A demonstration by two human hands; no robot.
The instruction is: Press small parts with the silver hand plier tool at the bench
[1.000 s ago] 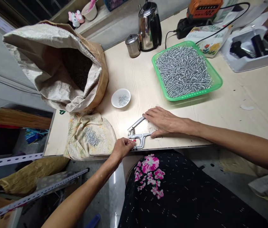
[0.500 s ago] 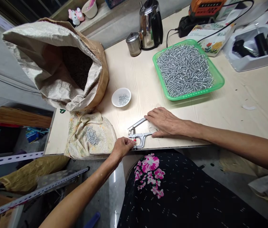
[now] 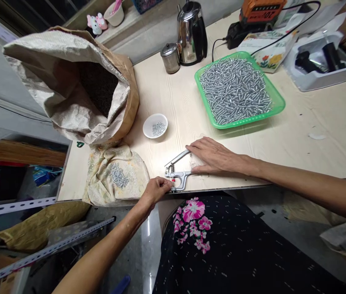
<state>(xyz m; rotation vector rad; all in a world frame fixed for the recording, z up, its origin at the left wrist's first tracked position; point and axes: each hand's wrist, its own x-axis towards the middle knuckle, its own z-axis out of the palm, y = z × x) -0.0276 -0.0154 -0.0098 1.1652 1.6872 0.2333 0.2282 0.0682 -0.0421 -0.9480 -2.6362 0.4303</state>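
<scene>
Grey snap-fastener pliers point(image 3: 184, 176) lie at the table's front edge, with a spring and a red part near the jaws. My right hand point(image 3: 212, 156) spans the two spread handles, fingers on the upper one and thumb at the lower. Close against the jaws, my left hand point(image 3: 156, 190) pinches with thumb and fingertips; what it holds is too small and covered to make out. Small silver ribbed pieces point(image 3: 119, 176) are heaped on a patterned cloth point(image 3: 137, 173) to the left. More such pieces sit in a white bowl point(image 3: 148, 122) beyond the pliers.
A green basket point(image 3: 278, 107) full of silver pieces stands at right. At left rises a large open sack point(image 3: 126, 110) with dark contents. A kettle point(image 3: 188, 38), a metal-lidded jar point(image 3: 170, 61) and a white tray point(image 3: 322, 77) stand toward the back.
The view has shifted slightly. Both hands keep their places at the pliers, and the handles stay spread; the right thumb lies a little further along the lower handle.
</scene>
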